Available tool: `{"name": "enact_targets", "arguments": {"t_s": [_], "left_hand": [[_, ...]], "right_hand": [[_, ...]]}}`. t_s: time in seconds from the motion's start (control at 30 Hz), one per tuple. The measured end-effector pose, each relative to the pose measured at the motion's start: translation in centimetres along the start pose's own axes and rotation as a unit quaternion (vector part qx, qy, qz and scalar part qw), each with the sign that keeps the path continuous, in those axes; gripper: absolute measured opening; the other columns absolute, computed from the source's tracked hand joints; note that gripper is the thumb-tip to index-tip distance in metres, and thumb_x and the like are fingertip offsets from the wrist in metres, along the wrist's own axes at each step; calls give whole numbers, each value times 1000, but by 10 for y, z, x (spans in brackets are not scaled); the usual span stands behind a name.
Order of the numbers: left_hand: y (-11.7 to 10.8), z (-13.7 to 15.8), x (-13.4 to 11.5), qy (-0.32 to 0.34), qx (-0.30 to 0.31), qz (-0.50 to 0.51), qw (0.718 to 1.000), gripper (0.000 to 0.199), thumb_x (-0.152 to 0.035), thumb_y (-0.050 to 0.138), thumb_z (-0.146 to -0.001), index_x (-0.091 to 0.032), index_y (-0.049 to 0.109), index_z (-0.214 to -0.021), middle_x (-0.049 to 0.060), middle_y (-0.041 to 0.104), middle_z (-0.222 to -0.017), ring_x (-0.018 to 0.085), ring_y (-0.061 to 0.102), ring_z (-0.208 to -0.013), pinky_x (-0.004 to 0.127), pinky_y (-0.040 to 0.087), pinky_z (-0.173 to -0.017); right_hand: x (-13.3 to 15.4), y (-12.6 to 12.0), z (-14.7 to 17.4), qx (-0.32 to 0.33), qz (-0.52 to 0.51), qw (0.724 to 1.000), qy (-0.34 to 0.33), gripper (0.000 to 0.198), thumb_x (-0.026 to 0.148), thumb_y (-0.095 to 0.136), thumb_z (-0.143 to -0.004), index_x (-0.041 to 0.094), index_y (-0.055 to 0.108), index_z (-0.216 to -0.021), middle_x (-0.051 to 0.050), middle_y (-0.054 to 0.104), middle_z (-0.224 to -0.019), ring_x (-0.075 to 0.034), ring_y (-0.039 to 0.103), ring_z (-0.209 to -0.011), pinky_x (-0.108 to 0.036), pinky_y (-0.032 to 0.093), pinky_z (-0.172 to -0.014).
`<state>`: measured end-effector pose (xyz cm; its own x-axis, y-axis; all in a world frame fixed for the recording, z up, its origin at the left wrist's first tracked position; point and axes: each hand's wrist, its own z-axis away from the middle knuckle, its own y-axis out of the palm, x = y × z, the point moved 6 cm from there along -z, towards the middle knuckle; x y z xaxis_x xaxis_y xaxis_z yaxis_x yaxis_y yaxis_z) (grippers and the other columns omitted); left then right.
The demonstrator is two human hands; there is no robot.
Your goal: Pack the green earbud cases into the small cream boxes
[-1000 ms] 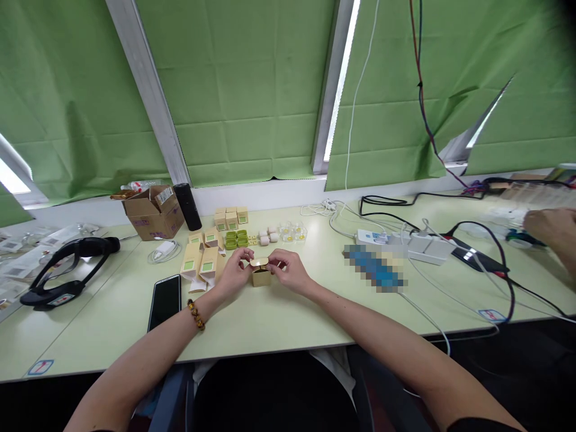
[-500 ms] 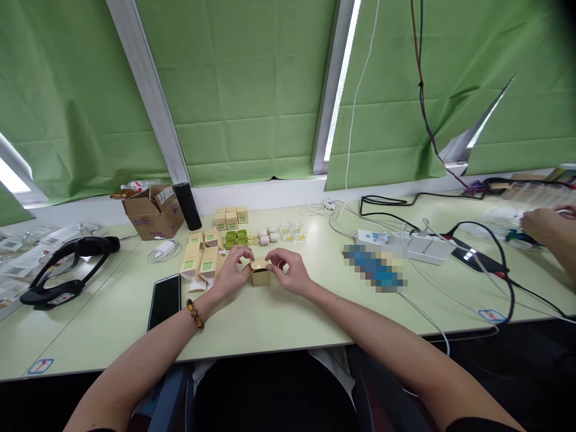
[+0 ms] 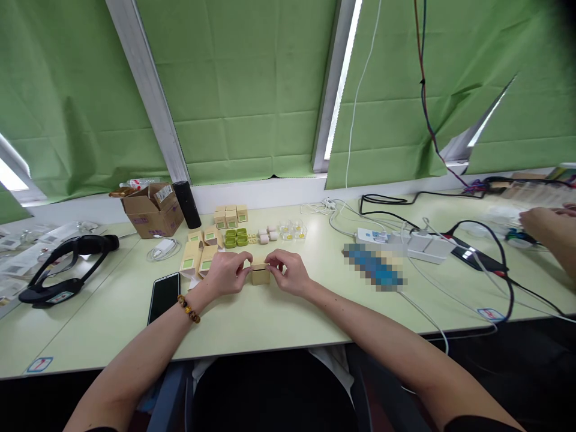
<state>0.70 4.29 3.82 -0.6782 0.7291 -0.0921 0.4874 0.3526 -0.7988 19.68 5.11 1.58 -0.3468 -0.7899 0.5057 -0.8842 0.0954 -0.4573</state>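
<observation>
A small tan cardboard box (image 3: 261,277) stands upright on the table in front of me, its lid flap nearly down with a thin dark slit along the front. From the left, my left hand (image 3: 227,273) pinches its lid edge with thumb and forefinger. My right hand (image 3: 290,273) grips the opposite side, also fingertips closed. Just behind the box lie pale pink cylinders (image 3: 268,234), green square cups (image 3: 236,237), small yellowish pieces (image 3: 252,239) and clear cups with yellow spots (image 3: 292,230). Opened tan cartons (image 3: 191,257) sit near my left hand, one partly hidden by it.
Several closed small boxes (image 3: 231,216) stand farther back. To the left are a phone (image 3: 162,298), a black headset (image 3: 69,270), a brown carton (image 3: 153,211) and a black cylinder (image 3: 187,204). Rightward lie a power strip (image 3: 427,247), cables and another person's hand (image 3: 546,228).
The box's lid flap has come down, narrowing the opening to a slit. My left hand has turned and its wrist has shifted left; my right hand stays almost in place.
</observation>
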Motion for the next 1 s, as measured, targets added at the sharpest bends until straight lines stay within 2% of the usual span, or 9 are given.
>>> {"name": "enact_targets", "arguments": {"t_s": [0.27,0.63,0.83,1.0], "left_hand": [[-2,-2,-10,47,-18,-52,997,8,-24,57,-92,-20,64,-94,-3,61,-57,14,55,-51,28,29,-53],[1,1,-12,69,-20,-62,995,7,-22,55,-89,-20,62,-87,-2,60,-57,14,54,-51,30,27,-52],[-3,2,-14,93,-36,-47,994,13,-21,54,-89,-20,66,-87,0,60,-56,15,53,-49,32,31,-53],[-1,2,-12,102,-22,-6,995,17,-24,57,-89,-20,70,-77,1,62,-55,16,56,-50,32,35,-54]], "right_hand": [[7,-2,-1,-2,35,999,-40,8,14,59,-85,22,61,-85,0,64,-71,-13,56,-59,-25,45,-54],[10,0,1,35,72,995,-62,10,15,54,-84,21,62,-81,-2,66,-72,-15,56,-61,-27,41,-57],[12,-3,2,27,75,993,-81,14,17,52,-86,21,66,-83,-2,65,-66,-14,53,-56,-27,38,-56],[7,0,2,60,88,991,-77,15,19,55,-85,21,66,-76,1,62,-56,-13,51,-50,-27,35,-55]]}}
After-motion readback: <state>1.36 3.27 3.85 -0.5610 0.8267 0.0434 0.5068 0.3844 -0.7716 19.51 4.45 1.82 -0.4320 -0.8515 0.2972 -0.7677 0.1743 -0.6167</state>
